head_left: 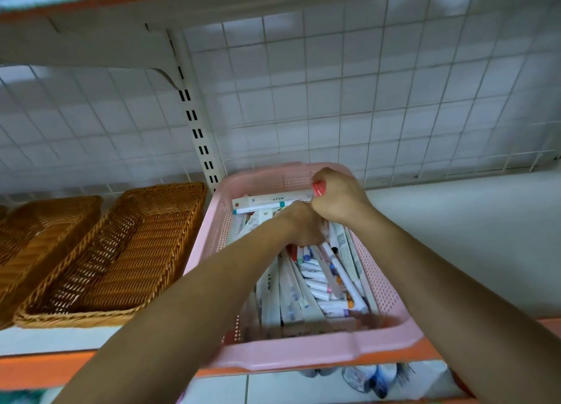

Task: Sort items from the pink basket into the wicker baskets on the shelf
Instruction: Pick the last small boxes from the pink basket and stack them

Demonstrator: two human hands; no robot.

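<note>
Here, a pink plastic basket (303, 352) with lots of little holes sits on a white shelf (455, 236) with an orange front edge. It is at about 6 o'clock in the view. It is full of white tubes and long thin boxes (318, 282), all mixed up in a pile.

These things look small and light. The boxes look like thin card, so a hard squeeze could dent them. The tubes look smooth and round, so they may slip or roll. A good place to hold one is around its middle, with the fingers on one side and the thumb on the other. Taking a few at a time seems safer than a big bunch.

Both hands are at the far end of the pink basket, at its 12 o'clock side, and they touch each other. The right hand (340, 197) is curled tight around a small thing with a red end (318, 188), which pokes out by the thumb. The left hand (303, 224) is just below it. Its fingers bend down into the pile, but what they hold, if anything, is hidden. The rest of the pile lies nearer the person, under both arms.

A brown woven wicker basket (121, 252) sits at 9 o'clock from the pink one, just beside it. A second wicker basket (36, 230) is farther out the same way. Nothing can be seen inside either of them, so the sorting looks like it is only starting.
</note>
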